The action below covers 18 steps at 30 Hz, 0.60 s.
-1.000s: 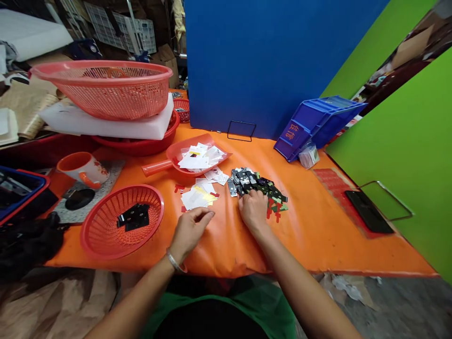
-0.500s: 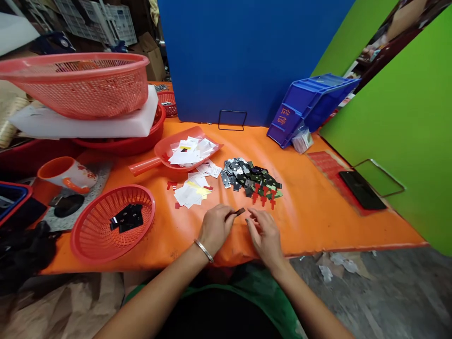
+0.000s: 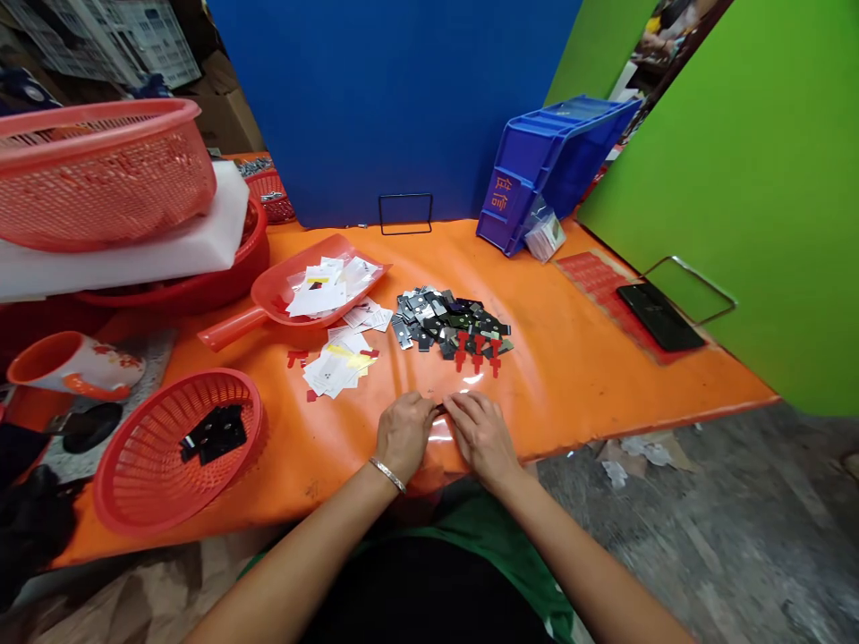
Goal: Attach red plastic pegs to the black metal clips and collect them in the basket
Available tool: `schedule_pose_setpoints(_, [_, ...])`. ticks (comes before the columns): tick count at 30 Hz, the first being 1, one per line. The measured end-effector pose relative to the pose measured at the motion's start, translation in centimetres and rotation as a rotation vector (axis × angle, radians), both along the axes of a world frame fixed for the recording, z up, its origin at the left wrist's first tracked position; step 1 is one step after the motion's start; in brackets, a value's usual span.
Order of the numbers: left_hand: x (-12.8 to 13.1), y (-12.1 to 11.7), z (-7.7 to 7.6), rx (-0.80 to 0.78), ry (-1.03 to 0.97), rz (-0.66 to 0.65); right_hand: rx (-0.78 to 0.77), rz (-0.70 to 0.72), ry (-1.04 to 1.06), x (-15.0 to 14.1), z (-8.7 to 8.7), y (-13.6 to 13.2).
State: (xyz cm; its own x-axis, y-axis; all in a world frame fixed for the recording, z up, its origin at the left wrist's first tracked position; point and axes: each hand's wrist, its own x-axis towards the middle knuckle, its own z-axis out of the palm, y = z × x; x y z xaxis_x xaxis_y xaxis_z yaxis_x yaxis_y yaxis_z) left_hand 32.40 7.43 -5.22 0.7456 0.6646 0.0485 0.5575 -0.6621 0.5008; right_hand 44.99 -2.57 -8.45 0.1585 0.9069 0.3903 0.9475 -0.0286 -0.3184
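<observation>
My left hand (image 3: 403, 432) and my right hand (image 3: 479, 433) meet fingertip to fingertip near the front edge of the orange table (image 3: 570, 376). Both are closed in a pinch on a small dark flat piece (image 3: 441, 410), barely visible between them. Just beyond lies a pile of small black and grey flat parts (image 3: 446, 322), some with red tabs. To its left sits a loose stack of white paper slips (image 3: 335, 368). A silver bangle is on my left wrist.
A red scoop (image 3: 268, 300) holds more white slips. A small red basket (image 3: 167, 474) at front left contains black pieces. Stacked red baskets and white foam stand at back left, with a mug (image 3: 73, 367) nearby. A tilted blue bin (image 3: 543, 170) and a black phone (image 3: 659, 317) lie at right.
My right hand left the pile of parts and came back toward me. Both hands closed together on a small dark piece. The view has swung to the right.
</observation>
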Motion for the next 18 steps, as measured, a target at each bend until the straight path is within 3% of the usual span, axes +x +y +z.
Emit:
schedule_pose_setpoints(6, [-0.19,0.03,0.12,0.002,-0.04,-0.02,0.026,0.013,0.047,0.0,-0.14,-0.38])
schedule_pose_setpoints(10, [-0.2,-0.02,0.26,0.103,-0.027,-0.044,0.068,0.03,0.091,0.17,0.11,-0.56])
schedule_pose_setpoints(18, [-0.2,-0.25,-0.51,0.148,0.002,-0.058,0.034,0.026,-0.002,0.33,-0.17,-0.36])
